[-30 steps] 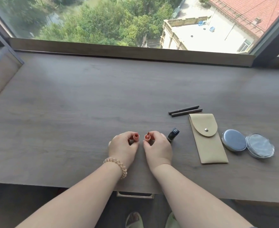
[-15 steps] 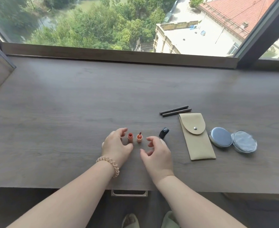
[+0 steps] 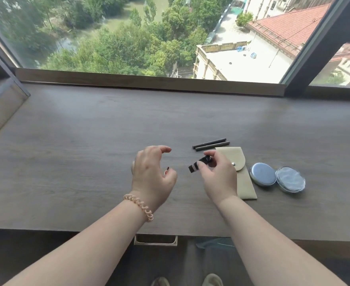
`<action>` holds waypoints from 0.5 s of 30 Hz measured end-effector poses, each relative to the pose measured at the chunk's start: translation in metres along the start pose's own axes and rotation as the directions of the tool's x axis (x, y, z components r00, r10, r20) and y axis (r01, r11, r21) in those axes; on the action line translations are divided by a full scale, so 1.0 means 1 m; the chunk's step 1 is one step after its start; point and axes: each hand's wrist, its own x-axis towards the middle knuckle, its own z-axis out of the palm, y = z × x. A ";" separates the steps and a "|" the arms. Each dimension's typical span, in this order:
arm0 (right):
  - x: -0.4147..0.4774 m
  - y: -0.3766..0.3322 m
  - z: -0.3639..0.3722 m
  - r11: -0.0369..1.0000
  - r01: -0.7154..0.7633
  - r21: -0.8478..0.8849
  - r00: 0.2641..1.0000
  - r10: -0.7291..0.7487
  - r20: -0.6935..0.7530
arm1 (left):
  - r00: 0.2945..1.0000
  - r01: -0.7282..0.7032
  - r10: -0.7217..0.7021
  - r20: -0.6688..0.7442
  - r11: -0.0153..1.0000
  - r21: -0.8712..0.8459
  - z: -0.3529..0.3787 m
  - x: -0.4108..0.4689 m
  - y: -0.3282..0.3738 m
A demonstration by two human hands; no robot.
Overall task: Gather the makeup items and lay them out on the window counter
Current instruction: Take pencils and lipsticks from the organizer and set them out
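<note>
Black plastic lipstick tube [image 3: 198, 164], small, light, stiff and a bit slick, is pinched by your right hand [image 3: 217, 174] just over the counter [image 3: 66, 162] near its front edge, so take it mid-barrel; left hand [image 3: 152, 172] hovers loosely spread, empty.

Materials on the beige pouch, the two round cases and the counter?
Beige pouch: looks like matte suede or microfibre, soft nap, metal-looking snap on the flap. Round cases and: glossy, reflective lids, metal or mirrored plastic; cannot tell which. Counter: dark wood-grain, matte, probably laminate or veneer.
</note>
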 end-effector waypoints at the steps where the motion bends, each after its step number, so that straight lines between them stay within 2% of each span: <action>1: -0.002 -0.006 -0.010 0.982 -0.034 0.184 0.999 0.035 -0.002 | 0.998 -0.055 0.054 0.023 0.998 0.043 -0.001 -0.002 0.007; 3: -0.009 -0.020 -0.029 0.874 -0.090 0.477 0.996 0.083 0.036 | 0.986 -0.130 0.116 0.122 0.985 0.112 -0.001 -0.004 0.022; 6: -0.013 -0.036 -0.049 0.728 -0.183 0.660 0.983 0.120 0.141 | 0.966 -0.179 0.161 0.204 0.981 0.072 -0.002 -0.001 0.043; 9: -0.010 -0.049 -0.067 0.699 -0.236 0.675 0.970 0.123 0.212 | 0.962 -0.191 0.199 0.184 0.980 -0.061 -0.009 0.005 0.065; 12: -0.005 -0.057 -0.082 0.778 -0.245 0.578 0.958 0.101 0.270 | 0.946 -0.269 0.259 0.194 0.963 0.028 -0.016 0.010 0.084; 15: 0.000 -0.059 -0.099 0.841 -0.193 0.505 0.965 0.070 0.252 | 0.929 -0.314 0.290 0.231 0.947 0.072 -0.023 0.012 0.101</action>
